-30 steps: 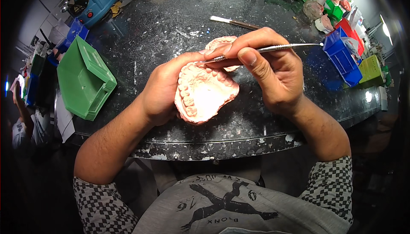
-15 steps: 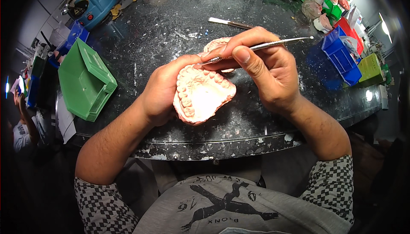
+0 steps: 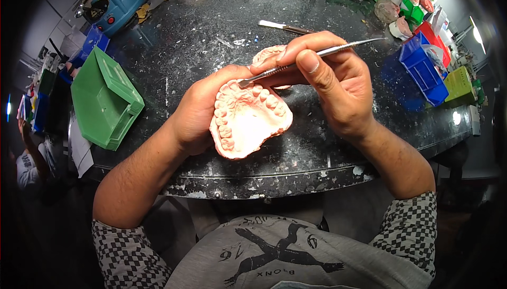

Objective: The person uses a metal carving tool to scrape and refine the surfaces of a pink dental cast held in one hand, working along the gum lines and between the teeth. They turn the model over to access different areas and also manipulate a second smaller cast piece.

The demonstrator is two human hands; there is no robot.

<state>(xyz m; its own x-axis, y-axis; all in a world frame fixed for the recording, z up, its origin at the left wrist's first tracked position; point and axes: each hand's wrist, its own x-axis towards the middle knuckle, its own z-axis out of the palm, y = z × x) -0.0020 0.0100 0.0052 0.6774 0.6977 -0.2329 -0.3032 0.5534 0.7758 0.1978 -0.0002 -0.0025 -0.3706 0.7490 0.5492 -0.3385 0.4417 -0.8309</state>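
My left hand [image 3: 198, 109] grips a pink plaster dental model [image 3: 243, 125] by its left and far side, with its row of teeth facing up. Bright light washes out the middle of the palate. In my right hand [image 3: 335, 80] is a slim metal dental carver [image 3: 338, 49], held like a pen. Its flat tip is at the front teeth of the model, and the other end points to the far right. Behind my fingers a second pink dental model [image 3: 266, 55] lies on the bench, mostly covered by my right hand.
A knife with a dark handle [image 3: 296, 29] lies on the black speckled bench [image 3: 200, 41]. At left stand a green bin [image 3: 103, 104] and a blue machine [image 3: 116, 9]. Blue bins [image 3: 422, 70] and more models [image 3: 401, 27] line the right. Another person [image 3: 31, 157] is at far left.
The model in my left hand has tilted so its teeth face up more. The carver has turned in my right hand, and its tip now shows flat against the front teeth.
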